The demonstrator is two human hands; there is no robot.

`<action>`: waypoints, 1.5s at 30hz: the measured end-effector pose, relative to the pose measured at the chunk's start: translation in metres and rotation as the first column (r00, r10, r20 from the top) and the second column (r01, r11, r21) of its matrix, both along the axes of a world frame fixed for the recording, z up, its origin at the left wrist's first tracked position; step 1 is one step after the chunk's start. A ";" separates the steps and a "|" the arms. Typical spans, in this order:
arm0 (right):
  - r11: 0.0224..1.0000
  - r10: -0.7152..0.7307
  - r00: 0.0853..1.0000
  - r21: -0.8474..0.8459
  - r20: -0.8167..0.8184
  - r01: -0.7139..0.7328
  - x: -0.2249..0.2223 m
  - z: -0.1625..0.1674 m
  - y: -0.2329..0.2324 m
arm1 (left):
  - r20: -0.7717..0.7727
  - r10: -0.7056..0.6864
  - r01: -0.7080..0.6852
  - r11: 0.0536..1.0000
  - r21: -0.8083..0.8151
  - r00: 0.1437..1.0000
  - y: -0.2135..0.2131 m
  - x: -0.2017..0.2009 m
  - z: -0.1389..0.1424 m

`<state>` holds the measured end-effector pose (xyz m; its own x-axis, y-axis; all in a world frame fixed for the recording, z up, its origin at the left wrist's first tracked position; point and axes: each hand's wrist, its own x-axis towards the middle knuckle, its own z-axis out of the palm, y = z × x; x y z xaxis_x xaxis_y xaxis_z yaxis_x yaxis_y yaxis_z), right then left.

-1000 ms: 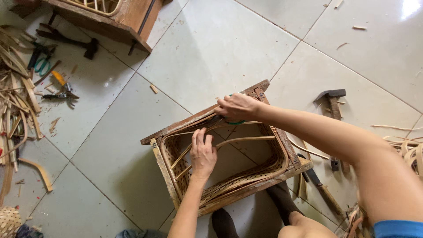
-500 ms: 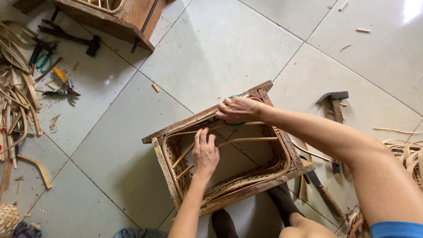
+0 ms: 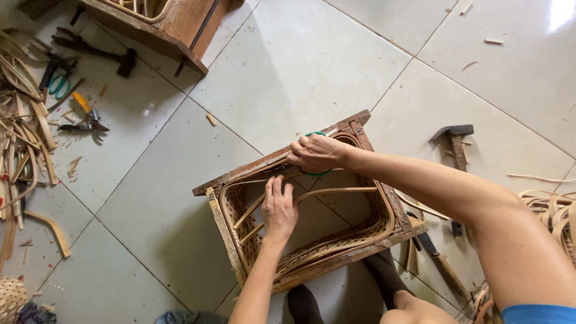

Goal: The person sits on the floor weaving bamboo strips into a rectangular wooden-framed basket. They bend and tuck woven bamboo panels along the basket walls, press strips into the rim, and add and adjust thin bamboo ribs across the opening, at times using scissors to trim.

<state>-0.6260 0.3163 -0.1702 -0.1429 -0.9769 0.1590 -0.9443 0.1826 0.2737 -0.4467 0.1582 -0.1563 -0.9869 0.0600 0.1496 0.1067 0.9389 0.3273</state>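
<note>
The left grip (image 3: 279, 207) lies flat and open, palm down, pressing loose cane strips (image 3: 255, 219) inside the frame (image 3: 223, 223), fingers pointing at its far rail. The right grip (image 3: 316, 153) is closed over that far rail, pinching something green (image 3: 316, 173); whether this is a tool handle or a loop of cord I cannot tell, since the fist hides most of it.

The frame, a wooden box lined with woven cane (image 3: 336, 246), sits on the floor (image 3: 288, 66) just beyond the person's dark-socked feet (image 3: 384, 279), tipped slightly with one corner raised towards the hammer (image 3: 456, 141).

Risks, judged from how things lie: the left fingers are just beside the right fist, so a slip of whatever the right grip drives could catch them. The bent cane hoop (image 3: 342, 192) inside the frame looks sprung; if the left palm lifts, it may flick out of place. The frame rests unclamped on smooth tile, so a hard pull could make it skid or rock. Its far rail looks worn and split near the right fist, and could crack further under force.

Right of the frame, a dark-handled tool (image 3: 441, 267) lies by the knee, near enough to kneel on. Far left of the frame, pliers (image 3: 87, 123) and cane scraps (image 3: 24, 138) litter the floor.
</note>
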 end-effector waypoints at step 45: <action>0.986 0.083 0.993 0.137 0.081 -0.093 -0.013 -0.023 -0.020 | -0.008 -0.014 0.013 0.997 -0.075 1.000 -0.002 -0.001 -0.013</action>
<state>-0.6385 0.2961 -0.1930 -0.0617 -0.9980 0.0114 -0.9737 0.0627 0.2192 -0.4478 0.1564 -0.1688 -0.9846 0.0847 0.1530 0.1221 0.9593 0.2546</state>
